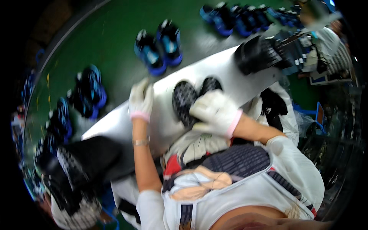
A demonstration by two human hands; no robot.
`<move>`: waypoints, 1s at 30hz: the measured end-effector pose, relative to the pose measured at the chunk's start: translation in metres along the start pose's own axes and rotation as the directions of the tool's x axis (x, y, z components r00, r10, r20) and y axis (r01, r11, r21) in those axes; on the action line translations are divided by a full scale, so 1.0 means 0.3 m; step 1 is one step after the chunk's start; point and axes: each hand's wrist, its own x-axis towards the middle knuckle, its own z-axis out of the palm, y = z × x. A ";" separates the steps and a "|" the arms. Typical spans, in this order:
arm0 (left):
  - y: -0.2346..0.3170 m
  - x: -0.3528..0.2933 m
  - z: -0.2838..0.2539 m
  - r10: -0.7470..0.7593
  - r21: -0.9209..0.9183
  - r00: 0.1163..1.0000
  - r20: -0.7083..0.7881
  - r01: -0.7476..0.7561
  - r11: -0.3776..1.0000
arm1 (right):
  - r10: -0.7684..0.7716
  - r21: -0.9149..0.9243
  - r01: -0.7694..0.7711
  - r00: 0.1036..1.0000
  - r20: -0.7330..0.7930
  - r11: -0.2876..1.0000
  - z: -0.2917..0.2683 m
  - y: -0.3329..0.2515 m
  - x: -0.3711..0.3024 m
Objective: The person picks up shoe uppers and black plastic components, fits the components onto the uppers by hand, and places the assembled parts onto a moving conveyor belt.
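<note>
Two dark grey patterned insoles [183, 99] lie side by side on a shiny metal worktable [165, 115]. My right hand [217, 112], in a white glove with a pink cuff, covers part of them, its fingers curled over the near end of the left insole. The right insole [210, 84] is partly hidden behind this hand. At the far edge of the table my left hand [141, 100], gloved the same way, is raised with fingers stretched out and nothing visible in them. Both hands are somewhat blurred.
Beyond the table, a pair of black and blue shoes [159, 48] stands on a green surface [115, 50]. More such shoes [86, 92] line up left and far right. Black stacked pieces [90, 159] lie at the left, a black bundle [255, 55] at the right. Other people [337, 50] are at far right.
</note>
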 end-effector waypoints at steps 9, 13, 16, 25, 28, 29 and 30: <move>0.032 -0.007 0.007 -0.049 -0.060 0.999 0.011 0.050 0.997 | -0.041 0.056 0.042 0.999 -0.028 0.998 -0.002 0.025 -0.012; 0.111 0.002 -0.032 -0.093 -0.132 0.996 -0.007 0.091 0.987 | -0.022 0.175 0.037 0.996 -0.089 0.984 -0.076 0.019 -0.019; 0.213 0.006 -0.056 -0.190 -0.716 0.959 0.209 0.283 0.638 | -0.046 0.210 0.102 0.966 -0.256 0.972 -0.141 0.025 0.000; 0.383 -0.035 -0.101 0.178 -0.901 0.899 0.399 0.421 -0.106 | -0.084 0.321 0.197 0.939 -0.334 0.927 -0.147 0.031 0.112; 0.339 -0.007 -0.055 0.009 -0.909 0.920 0.392 0.389 -0.149 | 0.093 0.423 -0.052 0.993 -0.078 0.904 -0.132 0.067 0.116; 0.347 -0.004 -0.051 -0.048 -0.917 0.924 0.379 0.369 -0.152 | 0.143 0.404 -0.118 0.989 -0.032 0.907 -0.114 0.077 0.118; 0.356 -0.008 -0.043 -0.107 -0.925 0.924 0.367 0.350 -0.151 | 0.192 0.382 -0.182 0.981 0.014 0.906 -0.090 0.083 0.120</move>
